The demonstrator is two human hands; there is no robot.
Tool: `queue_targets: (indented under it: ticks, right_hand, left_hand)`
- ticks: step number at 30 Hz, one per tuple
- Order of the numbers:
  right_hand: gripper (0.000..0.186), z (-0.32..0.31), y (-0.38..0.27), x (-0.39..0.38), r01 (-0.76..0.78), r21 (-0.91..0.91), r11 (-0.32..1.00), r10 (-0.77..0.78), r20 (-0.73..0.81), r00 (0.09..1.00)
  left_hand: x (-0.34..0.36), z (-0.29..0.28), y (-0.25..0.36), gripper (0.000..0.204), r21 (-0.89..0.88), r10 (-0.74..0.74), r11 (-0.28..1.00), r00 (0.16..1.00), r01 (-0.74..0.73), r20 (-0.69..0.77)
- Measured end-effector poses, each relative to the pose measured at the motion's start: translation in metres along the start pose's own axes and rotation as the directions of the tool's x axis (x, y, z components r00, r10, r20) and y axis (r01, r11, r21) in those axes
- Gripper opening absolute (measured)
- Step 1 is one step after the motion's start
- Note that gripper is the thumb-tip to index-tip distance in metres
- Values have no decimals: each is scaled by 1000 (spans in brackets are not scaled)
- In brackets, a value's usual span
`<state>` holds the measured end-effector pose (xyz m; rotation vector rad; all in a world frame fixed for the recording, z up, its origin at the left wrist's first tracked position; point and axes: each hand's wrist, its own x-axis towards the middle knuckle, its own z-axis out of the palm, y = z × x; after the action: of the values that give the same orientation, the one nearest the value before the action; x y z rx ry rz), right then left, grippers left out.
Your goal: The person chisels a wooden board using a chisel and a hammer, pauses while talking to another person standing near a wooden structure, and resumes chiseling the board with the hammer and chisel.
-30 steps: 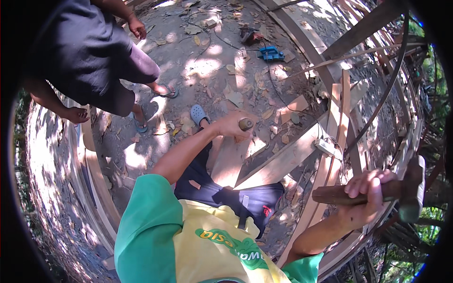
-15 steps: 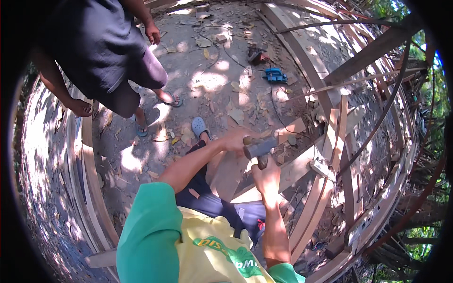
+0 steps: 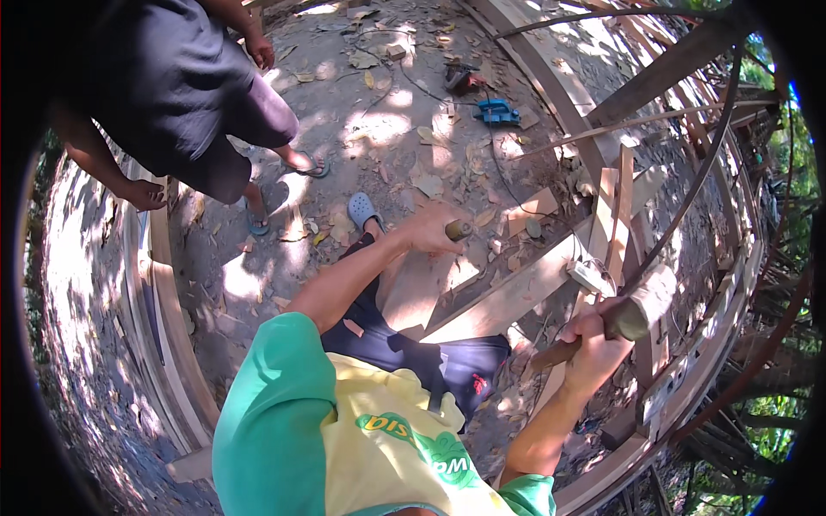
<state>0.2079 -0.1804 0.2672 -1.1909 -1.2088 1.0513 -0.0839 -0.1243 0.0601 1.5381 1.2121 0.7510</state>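
My left hand (image 3: pixel 428 230) is closed around a chisel (image 3: pixel 459 230); only the round end of its wooden handle sticks out, and the blade is hidden. Beneath that hand lies a broad wooden board (image 3: pixel 411 297), beside my leg. My right hand (image 3: pixel 594 351) grips the wooden handle of a mallet (image 3: pixel 631 320), held out to the right with its thick head raised above the planks. The mallet head is well apart from the chisel. A long pale plank (image 3: pixel 520 297) runs from near my lap toward the upper right.
Another person (image 3: pixel 172 95) stands at the upper left, arms hanging down. A blue power tool (image 3: pixel 497 112) and a dark red one (image 3: pixel 465 81) lie on the leafy ground among cords. A white power strip (image 3: pixel 588 275) rests by upright wood pieces. Long timbers (image 3: pixel 168 327) line the left side.
My right hand has swung the mallet away from the chisel, out to the right and up. My left hand stays at nearly the same place, holding the chisel.
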Motion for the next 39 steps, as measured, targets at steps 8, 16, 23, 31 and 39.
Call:
queue_targets:
  ticks: [8,16,23,31,39]
  right_hand:
    - [16,-29,-139,22,562,380,735,-612,16,791]
    - [22,73,109,-21,306,-352,885,-190,327,926]
    - [10,46,111,-49,244,-292,925,-129,362,923]
    - [12,-31,72,-57,-198,-181,963,216,87,972]
    - [12,-56,-80,-11,412,89,907,-414,-6,910]
  left_hand:
    - [-10,21,-27,30,-18,105,994,994,-105,-18]
    - [-1,20,-29,28,27,141,989,989,-142,35]
    - [21,7,-57,29,86,17,996,986,-2,-167]
    - [10,21,-23,42,-290,-165,937,980,192,115]
    - [-20,29,-10,39,-4,-77,997,997,77,-10]
